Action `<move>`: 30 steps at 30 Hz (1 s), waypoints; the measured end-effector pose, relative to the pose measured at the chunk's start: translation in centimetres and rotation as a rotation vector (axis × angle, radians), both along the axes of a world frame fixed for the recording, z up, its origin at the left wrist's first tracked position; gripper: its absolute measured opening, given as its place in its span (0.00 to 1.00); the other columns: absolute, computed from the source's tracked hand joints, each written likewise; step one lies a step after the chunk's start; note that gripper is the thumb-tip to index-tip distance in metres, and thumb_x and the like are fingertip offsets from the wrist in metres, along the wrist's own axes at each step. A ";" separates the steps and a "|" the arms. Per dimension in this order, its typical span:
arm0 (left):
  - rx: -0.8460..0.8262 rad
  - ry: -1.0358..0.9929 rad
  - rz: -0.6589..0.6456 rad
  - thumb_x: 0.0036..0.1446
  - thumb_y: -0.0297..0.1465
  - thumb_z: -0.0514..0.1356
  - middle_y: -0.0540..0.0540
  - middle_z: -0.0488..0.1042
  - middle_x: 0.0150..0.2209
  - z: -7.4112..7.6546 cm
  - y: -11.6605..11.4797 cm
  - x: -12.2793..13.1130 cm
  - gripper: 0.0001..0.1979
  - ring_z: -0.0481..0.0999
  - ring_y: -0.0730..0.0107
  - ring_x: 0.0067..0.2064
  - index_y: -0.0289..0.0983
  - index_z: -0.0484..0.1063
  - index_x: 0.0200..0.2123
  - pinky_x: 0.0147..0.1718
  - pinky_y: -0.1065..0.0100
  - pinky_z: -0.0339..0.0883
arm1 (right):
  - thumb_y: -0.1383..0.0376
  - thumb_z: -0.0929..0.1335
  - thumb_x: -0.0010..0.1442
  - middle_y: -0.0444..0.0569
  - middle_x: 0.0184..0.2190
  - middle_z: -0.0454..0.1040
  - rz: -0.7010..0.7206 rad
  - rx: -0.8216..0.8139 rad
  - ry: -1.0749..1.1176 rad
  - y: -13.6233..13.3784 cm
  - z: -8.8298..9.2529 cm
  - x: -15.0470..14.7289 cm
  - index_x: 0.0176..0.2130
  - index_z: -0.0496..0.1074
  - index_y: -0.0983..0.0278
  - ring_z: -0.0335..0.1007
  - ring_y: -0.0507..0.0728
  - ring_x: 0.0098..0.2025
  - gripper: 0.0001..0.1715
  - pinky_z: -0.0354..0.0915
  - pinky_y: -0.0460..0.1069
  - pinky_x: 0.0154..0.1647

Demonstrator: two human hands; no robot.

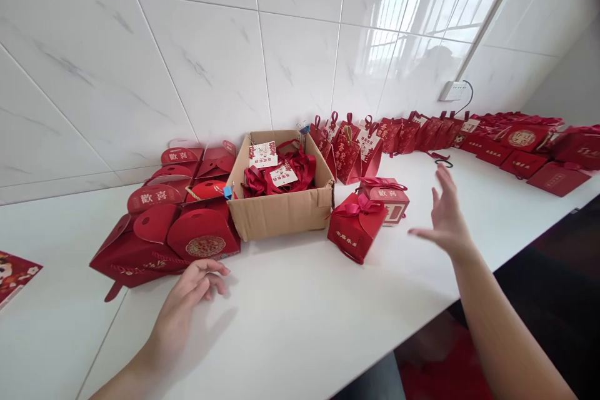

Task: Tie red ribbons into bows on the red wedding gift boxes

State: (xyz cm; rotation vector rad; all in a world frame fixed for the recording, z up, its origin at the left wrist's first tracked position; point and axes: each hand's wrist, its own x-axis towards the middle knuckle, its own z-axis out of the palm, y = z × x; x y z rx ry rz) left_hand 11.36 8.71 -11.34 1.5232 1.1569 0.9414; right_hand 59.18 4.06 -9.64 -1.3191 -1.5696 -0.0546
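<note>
Red everywhere; head view only. Left hand lies on the white glossy tabletop, fingers loosely curled with nothing in them. Its fingertips are just beside the heap of half-folded red paper gift boxes with gold print. Right hand is up off the table, palm spread, fingers apart, empty. Nearest to it, on its left, is the closed red gift box with a ribbon bow, and a second bowed red box sits right behind that. Between the heap and the bowed boxes stands an open brown corrugated carton stuffed with red satin ribbons and white tags. A long row of finished red boxes runs along the white tiled wall. A small black loop lies on the table past the right hand.

Risks, as a judgement:
- **Heap:** it is loose and overlapping, so a nudge from the left fingers could slide the top pieces or crease a flap.
- **Front bowed box:** it sits tilted, so a wide sweep from the raised right hand could tip it.
- **Ribbons:** they look tangled, so pulling one may drag others and tags out with it.
</note>
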 end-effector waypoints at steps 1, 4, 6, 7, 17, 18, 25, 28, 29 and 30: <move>0.001 -0.003 -0.016 0.57 0.49 0.51 0.45 0.69 0.41 0.0 0.0 0.0 0.17 0.68 0.61 0.36 0.43 0.65 0.40 0.35 0.60 0.58 | 0.42 0.75 0.38 0.48 0.70 0.30 0.004 -0.006 -0.186 -0.7 0.0 -2.0 0.66 0.45 0.51 0.23 0.73 0.70 0.66 0.36 0.72 0.65; -0.003 -0.008 -0.069 0.58 0.46 0.52 0.45 0.69 0.42 -0.1 0.0 0.0 0.15 0.68 0.61 0.38 0.43 0.65 0.41 0.38 0.59 0.59 | 0.46 0.73 0.47 0.53 0.67 0.47 0.019 -0.056 -0.531 -1.1 -1.2 -7.1 0.62 0.57 0.54 0.31 0.74 0.69 0.48 0.38 0.73 0.63; -0.002 -0.023 -0.090 0.59 0.45 0.51 0.45 0.68 0.43 -0.2 0.0 -0.2 0.15 0.68 0.61 0.39 0.43 0.64 0.42 0.41 0.58 0.59 | 0.50 0.71 0.53 0.55 0.60 0.61 -0.065 -0.048 -0.568 -0.4 -2.2 -8.8 0.58 0.61 0.57 0.46 0.72 0.66 0.37 0.43 0.72 0.63; -0.004 -0.028 -0.096 0.60 0.45 0.51 0.45 0.68 0.43 -0.2 -0.1 -0.2 0.14 0.68 0.61 0.39 0.43 0.64 0.43 0.42 0.58 0.60 | 0.51 0.70 0.54 0.55 0.57 0.65 -0.116 -0.045 -0.565 0.1 -2.6 -9.1 0.56 0.63 0.57 0.51 0.70 0.64 0.34 0.45 0.70 0.62; 0.066 -0.061 -0.024 0.52 0.45 0.58 0.44 0.72 0.39 0.4 -1.0 0.4 0.17 0.71 0.58 0.38 0.41 0.67 0.42 0.38 0.58 0.64 | 0.49 0.69 0.53 0.56 0.57 0.64 -0.306 -0.113 -0.461 6.4 -3.7 -6.4 0.55 0.63 0.59 0.52 0.69 0.62 0.34 0.50 0.67 0.61; 0.078 -0.062 -0.017 0.51 0.44 0.59 0.44 0.73 0.38 0.5 -1.1 0.5 0.18 0.71 0.58 0.38 0.41 0.67 0.42 0.37 0.58 0.65 | 0.49 0.68 0.54 0.56 0.58 0.62 -0.306 -0.125 -0.462 7.4 -3.7 -6.5 0.57 0.62 0.59 0.51 0.70 0.63 0.36 0.47 0.69 0.61; 0.100 -0.054 -0.029 0.50 0.42 0.59 0.44 0.73 0.37 1.2 -1.4 0.8 0.18 0.72 0.59 0.37 0.41 0.66 0.42 0.37 0.59 0.65 | 0.48 0.57 0.62 0.56 0.66 0.45 -0.576 0.124 -0.147 10.1 -3.5 -5.8 0.61 0.56 0.58 0.35 0.68 0.69 0.33 0.34 0.71 0.63; 0.078 -0.067 -0.038 0.51 0.42 0.58 0.44 0.72 0.38 0.9 -1.4 0.4 0.17 0.71 0.60 0.37 0.40 0.65 0.42 0.37 0.59 0.64 | 0.48 0.56 0.63 0.55 0.67 0.38 -0.714 0.191 0.297 9.2 -3.8 -3.2 0.63 0.51 0.58 0.29 0.68 0.69 0.34 0.30 0.72 0.64; 0.066 -0.070 -0.049 0.52 0.42 0.58 0.43 0.71 0.40 0.8 -1.4 0.2 0.17 0.71 0.61 0.37 0.40 0.64 0.42 0.37 0.59 0.64 | 0.48 0.55 0.63 0.57 0.67 0.38 -0.724 0.179 0.396 9.0 -4.1 -2.3 0.65 0.48 0.59 0.28 0.69 0.69 0.35 0.30 0.73 0.63; 0.054 -0.073 -0.064 0.54 0.42 0.57 0.43 0.70 0.41 0.6 -1.3 0.1 0.16 0.71 0.61 0.37 0.40 0.64 0.43 0.38 0.59 0.63 | 0.49 0.53 0.64 0.58 0.67 0.38 -0.715 0.159 0.465 8.9 -4.4 -1.6 0.65 0.47 0.59 0.30 0.69 0.69 0.35 0.32 0.73 0.63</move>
